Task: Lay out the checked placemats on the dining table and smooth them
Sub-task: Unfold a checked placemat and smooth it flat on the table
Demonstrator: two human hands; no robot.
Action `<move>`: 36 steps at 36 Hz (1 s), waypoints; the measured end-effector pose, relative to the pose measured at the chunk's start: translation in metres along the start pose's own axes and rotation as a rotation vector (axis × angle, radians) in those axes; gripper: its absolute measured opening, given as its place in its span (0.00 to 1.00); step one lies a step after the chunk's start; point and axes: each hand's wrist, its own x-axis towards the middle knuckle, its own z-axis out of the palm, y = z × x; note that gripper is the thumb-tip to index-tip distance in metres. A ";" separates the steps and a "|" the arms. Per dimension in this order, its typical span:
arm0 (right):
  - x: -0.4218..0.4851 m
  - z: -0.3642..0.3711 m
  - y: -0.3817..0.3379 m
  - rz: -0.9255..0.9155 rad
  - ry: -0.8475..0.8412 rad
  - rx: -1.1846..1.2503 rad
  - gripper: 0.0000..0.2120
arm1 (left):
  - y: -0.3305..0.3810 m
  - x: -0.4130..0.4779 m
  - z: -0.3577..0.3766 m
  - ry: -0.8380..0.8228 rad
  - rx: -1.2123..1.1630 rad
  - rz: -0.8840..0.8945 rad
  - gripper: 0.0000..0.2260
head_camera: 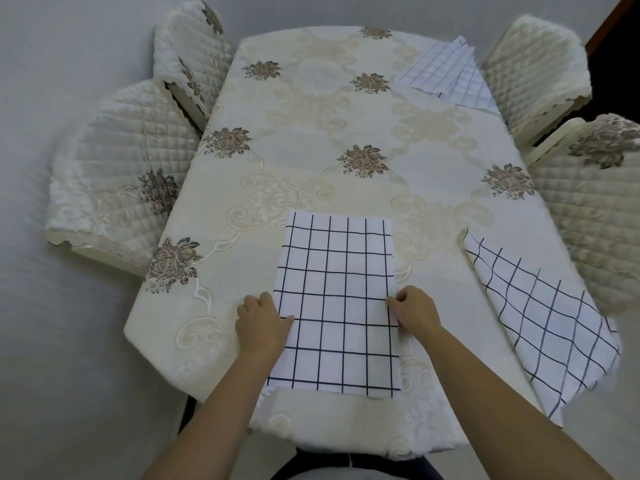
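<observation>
A white placemat with a dark grid lies flat at the near middle of the dining table, which wears a cream floral cloth. My left hand pinches its left edge, fingers curled. On the opposite edge my right hand pinches the cloth the same way. A second checked placemat lies at the table's near right side, its lower end hanging over the edge. A third, with finer checks, lies loosely folded at the far right corner.
Four chairs with quilted cream covers stand round the table: two on the left, two on the right. A pale floor surrounds everything. Bare tablecloth shows across the table's middle and left.
</observation>
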 end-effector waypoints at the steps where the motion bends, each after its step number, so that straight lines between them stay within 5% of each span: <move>1: 0.000 0.001 0.002 0.001 0.011 -0.005 0.17 | -0.001 -0.002 0.002 0.037 0.050 0.058 0.25; 9: 0.000 0.004 0.009 -0.020 0.030 -0.007 0.18 | 0.002 -0.005 0.015 -0.196 0.102 0.227 0.37; 13: -0.004 0.003 0.011 -0.022 0.021 0.002 0.09 | 0.002 -0.007 0.019 -0.239 0.132 0.236 0.40; 29: -0.005 0.001 0.001 -0.066 0.058 -0.074 0.08 | 0.008 -0.007 0.023 -0.216 0.332 0.243 0.45; 32: -0.007 0.009 -0.008 -0.175 0.078 -0.164 0.10 | 0.009 -0.002 0.017 -0.136 0.386 0.273 0.39; 36: -0.013 0.029 -0.028 -0.359 0.079 -0.257 0.14 | -0.002 0.014 0.018 0.156 0.288 0.433 0.15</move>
